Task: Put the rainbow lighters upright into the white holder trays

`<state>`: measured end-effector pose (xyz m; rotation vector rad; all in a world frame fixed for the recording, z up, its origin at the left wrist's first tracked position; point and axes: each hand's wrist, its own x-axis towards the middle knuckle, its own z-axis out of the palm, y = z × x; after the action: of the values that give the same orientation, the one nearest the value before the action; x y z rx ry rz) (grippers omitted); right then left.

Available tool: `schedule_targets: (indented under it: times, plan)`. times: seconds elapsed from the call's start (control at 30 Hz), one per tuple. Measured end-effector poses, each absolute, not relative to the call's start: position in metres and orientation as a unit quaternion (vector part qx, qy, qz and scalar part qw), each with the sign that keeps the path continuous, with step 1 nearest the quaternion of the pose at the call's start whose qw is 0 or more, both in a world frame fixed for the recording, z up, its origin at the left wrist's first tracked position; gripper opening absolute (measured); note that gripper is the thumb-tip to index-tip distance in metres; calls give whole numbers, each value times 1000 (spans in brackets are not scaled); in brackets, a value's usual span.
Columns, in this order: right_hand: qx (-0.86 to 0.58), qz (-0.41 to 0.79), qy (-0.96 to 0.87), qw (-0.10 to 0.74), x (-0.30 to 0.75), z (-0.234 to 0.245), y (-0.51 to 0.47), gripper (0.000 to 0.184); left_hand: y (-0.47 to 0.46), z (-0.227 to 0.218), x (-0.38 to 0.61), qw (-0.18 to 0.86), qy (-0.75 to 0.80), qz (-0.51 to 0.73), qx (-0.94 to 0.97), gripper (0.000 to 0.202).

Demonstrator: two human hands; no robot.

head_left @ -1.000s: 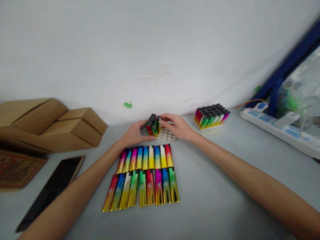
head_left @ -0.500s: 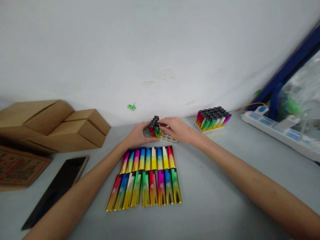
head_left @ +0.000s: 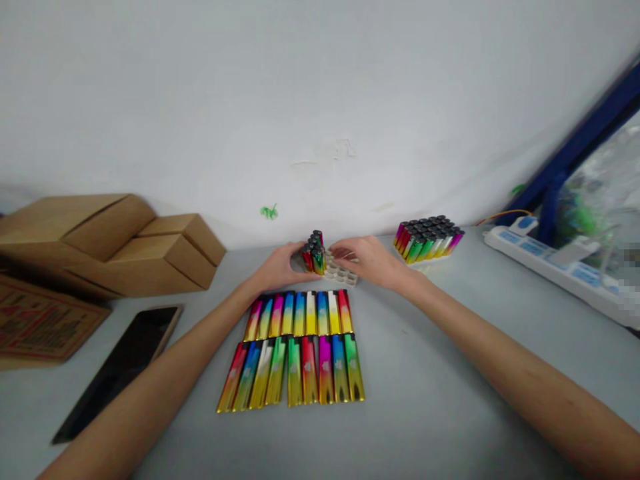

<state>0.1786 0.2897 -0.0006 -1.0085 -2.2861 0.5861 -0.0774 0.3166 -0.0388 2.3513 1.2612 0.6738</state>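
Several upright lighters (head_left: 315, 257) with black tops fill the left part of a pale tray (head_left: 345, 275) with round holes, near the wall. My left hand (head_left: 280, 267) is curled around the tray's left end, thumb in front and fingers against the lighters. Over the tray's bare holes hovers my right hand (head_left: 367, 257), its fingers loosely bent and slightly apart, with no lighter showing in them. Closer to me, two rows of shiny multicoloured lighters lie flat: a far row (head_left: 300, 315) and a near row (head_left: 295, 373).
A full block of upright lighters (head_left: 429, 239) stands at the back right, beside a white power strip (head_left: 555, 257). Cardboard boxes (head_left: 165, 260) and a dark phone (head_left: 120, 370) occupy the left. A blue frame (head_left: 580, 147) rises at the far right.
My right hand has drawn back rightward from the upright lighters, uncovering more tray holes. My left hand keeps its place at the tray. The whole view has shifted slightly.
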Motion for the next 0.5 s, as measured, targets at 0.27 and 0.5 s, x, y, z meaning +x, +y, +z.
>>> schedule_targets:
  times: [0.27,0.5]
  plan:
    - [-462,213,-827,240,182,-15,214,12,315,-38,-76,194,446,240,840,82]
    - [-549,219,-791,158,190,-19,203,22,315,-37,-75,190,428,251,847,77]
